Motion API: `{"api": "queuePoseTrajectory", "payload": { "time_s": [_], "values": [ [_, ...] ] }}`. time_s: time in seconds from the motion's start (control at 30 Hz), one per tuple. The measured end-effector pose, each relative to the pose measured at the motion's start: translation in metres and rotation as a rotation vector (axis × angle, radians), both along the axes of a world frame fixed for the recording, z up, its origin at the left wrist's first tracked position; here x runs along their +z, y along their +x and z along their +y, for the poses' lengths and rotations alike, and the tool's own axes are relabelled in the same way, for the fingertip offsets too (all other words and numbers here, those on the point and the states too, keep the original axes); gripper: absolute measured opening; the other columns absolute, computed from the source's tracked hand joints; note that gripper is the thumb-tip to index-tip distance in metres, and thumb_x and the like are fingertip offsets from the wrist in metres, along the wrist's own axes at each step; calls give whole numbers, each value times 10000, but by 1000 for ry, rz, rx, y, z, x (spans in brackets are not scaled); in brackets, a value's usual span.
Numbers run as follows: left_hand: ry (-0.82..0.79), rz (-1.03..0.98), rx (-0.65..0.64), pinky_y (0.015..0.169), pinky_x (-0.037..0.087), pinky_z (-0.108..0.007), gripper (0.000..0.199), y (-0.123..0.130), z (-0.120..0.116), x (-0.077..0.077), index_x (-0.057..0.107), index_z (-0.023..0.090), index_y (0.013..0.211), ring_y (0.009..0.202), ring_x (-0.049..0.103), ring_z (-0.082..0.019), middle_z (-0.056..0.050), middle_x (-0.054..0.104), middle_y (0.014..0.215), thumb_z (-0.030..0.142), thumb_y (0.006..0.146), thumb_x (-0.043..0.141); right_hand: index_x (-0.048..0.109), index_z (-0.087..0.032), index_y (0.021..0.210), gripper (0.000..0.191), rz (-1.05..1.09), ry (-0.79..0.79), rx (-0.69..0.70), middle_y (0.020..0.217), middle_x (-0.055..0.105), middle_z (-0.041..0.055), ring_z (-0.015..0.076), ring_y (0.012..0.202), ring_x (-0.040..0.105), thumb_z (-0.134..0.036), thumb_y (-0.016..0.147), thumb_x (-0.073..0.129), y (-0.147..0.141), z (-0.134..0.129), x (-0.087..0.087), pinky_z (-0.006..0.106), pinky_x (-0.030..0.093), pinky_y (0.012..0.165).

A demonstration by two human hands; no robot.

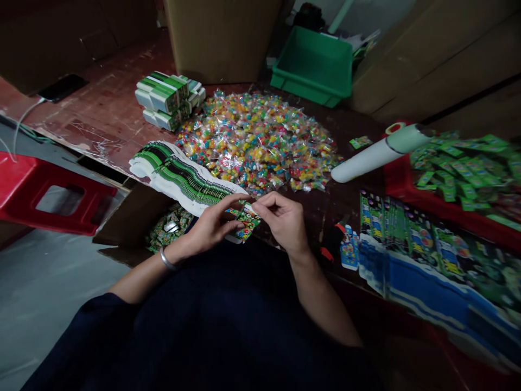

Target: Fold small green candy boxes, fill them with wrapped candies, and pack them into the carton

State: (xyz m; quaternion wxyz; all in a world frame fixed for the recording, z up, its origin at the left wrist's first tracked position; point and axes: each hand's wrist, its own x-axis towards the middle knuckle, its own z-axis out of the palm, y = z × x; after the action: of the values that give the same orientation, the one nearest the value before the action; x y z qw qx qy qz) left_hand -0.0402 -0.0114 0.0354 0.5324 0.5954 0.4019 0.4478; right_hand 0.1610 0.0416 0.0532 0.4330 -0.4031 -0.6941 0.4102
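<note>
A small printed candy box (246,226), green with bright colours, is between my hands at the table's near edge. My left hand (215,220) grips it from the left, thumb in front and fingers behind. At its upper end my right hand (284,220) pinches thumb against forefinger by the white flap; the fingertips partly hide that end. Behind my left hand runs a long fanned row of flat green-and-white cartons (183,176). Beyond lies a heap of clear sachets of colourful candy (260,138).
Banded carton stacks (163,93) stand left of the heap, a green bin (313,65) behind. Rightward are a white tube (378,155), a red crate (396,176) of green packs and printed sheets (431,288). An open cardboard box (122,228) sits below left, beside a red stool (52,190).
</note>
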Motion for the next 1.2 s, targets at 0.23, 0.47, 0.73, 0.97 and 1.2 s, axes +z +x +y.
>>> {"api": "queuePoseTrajectory", "payload": {
  "time_s": [0.23, 0.47, 0.73, 0.97, 1.2],
  "values": [
    [-112, -115, 26, 784, 603, -292, 305, 0, -4, -6, 664, 179, 1177, 882, 687, -164, -106, 696, 1181, 330, 921, 732, 743, -250, 927, 94, -17, 120, 27, 1000, 774, 47, 195, 926, 748, -343, 944, 743, 0, -22, -23, 314, 625, 740],
    [-180, -37, 253, 614, 515, -186, 424, -29, 4, -12, 562, 183, 898, 750, 601, -110, 25, 589, 845, 281, 695, 921, 718, -215, 1090, 273, -263, 6, -251, 1019, 785, 91, 240, 901, 748, -444, 949, 671, 29, 28, -59, 353, 618, 723],
    [-430, -434, 354, 727, 602, -301, 567, -36, 14, -9, 616, 164, 1146, 801, 692, -161, -31, 711, 985, 273, 666, 897, 699, -236, 1131, 266, -788, 103, -191, 1161, 757, 109, 280, 957, 708, -288, 872, 733, 2, 69, -81, 387, 549, 826],
    [-455, -354, 117, 749, 534, -263, 323, -24, 10, -23, 663, 158, 946, 775, 661, -141, -5, 727, 872, 248, 704, 857, 744, -200, 1020, 203, -760, 88, -245, 1004, 734, 99, 229, 799, 675, -178, 827, 684, 19, 74, -82, 355, 531, 749],
    [-200, 57, 90, 749, 549, -304, 362, -9, 9, -35, 591, 172, 1103, 841, 661, -175, -50, 695, 1013, 307, 825, 782, 644, -215, 774, 298, -73, -9, -357, 573, 563, -59, 115, 466, 505, -470, 880, 757, 31, 40, -34, 241, 386, 469]
  ]
}}
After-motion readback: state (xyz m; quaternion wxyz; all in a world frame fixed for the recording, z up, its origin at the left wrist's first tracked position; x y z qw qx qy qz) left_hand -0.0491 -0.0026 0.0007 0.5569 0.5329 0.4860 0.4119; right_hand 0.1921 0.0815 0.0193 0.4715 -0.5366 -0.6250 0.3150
